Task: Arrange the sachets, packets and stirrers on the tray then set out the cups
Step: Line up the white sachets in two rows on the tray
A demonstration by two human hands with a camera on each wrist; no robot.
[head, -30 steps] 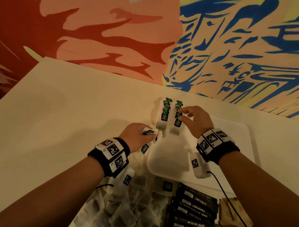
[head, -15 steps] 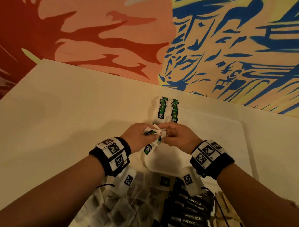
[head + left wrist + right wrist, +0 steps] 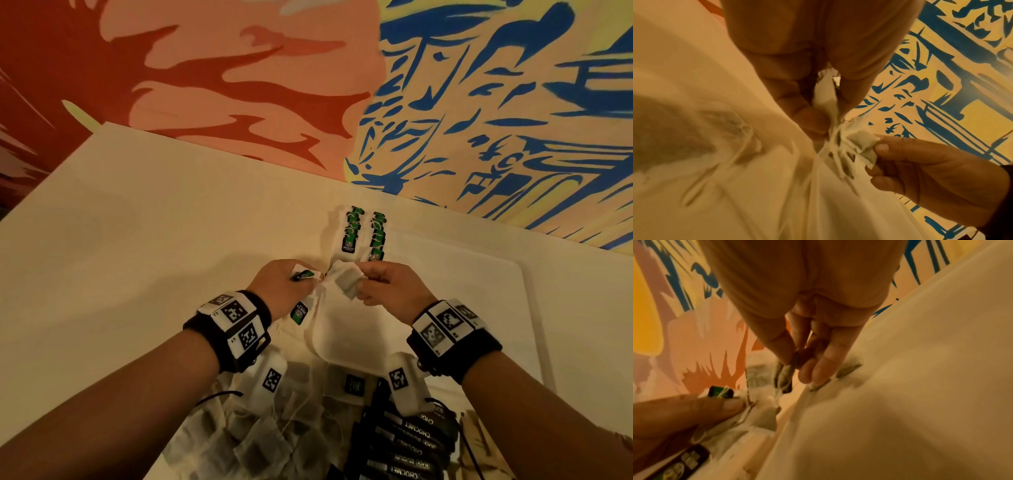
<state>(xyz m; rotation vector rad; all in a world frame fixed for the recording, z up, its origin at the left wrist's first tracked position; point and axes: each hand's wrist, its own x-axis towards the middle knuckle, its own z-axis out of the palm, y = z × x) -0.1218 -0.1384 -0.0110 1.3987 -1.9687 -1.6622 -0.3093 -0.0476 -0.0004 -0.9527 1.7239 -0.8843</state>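
- From the head view, both hands meet at the middle of the frame over the near-left corner of a white tray (image 3: 486, 274). The left hand (image 3: 279, 286) is clenched round a small bunch of tea bags (image 3: 306, 274), one green tag poking up by the thumb and another, reading GREEN TEA, dangling below the fist.
- The right hand (image 3: 390, 289) pinches a single tea bag (image 3: 346, 284) between thumb and fingertips, touching the left hand's bunch.
- Only the left wrist view shows the white strings tangled between the bunch and that single tea bag (image 3: 861, 144), with the right hand (image 3: 931, 175) coming in from the lower right.
- Only the right wrist view shows the pinch edge-on: the thin tea bag (image 3: 786, 374) hangs below the fingertips (image 3: 818, 369), and the left hand's thumb (image 3: 694, 408) presses a green-tagged bag at lower left.
- Two neat rows of green-tagged tea bags (image 3: 363, 233) lie at the tray's far-left corner, just above the hands in the frame.
- Right of the hands the tray floor lies bare to its raised rim; the table (image 3: 137, 240) spreads pale to the left, ending at the painted wall (image 3: 239, 68) along the top.
- At the bottom, a loose heap of untagged tea bags (image 3: 260, 442) sits left of a stack of black CHOCMET packets (image 3: 407, 442).
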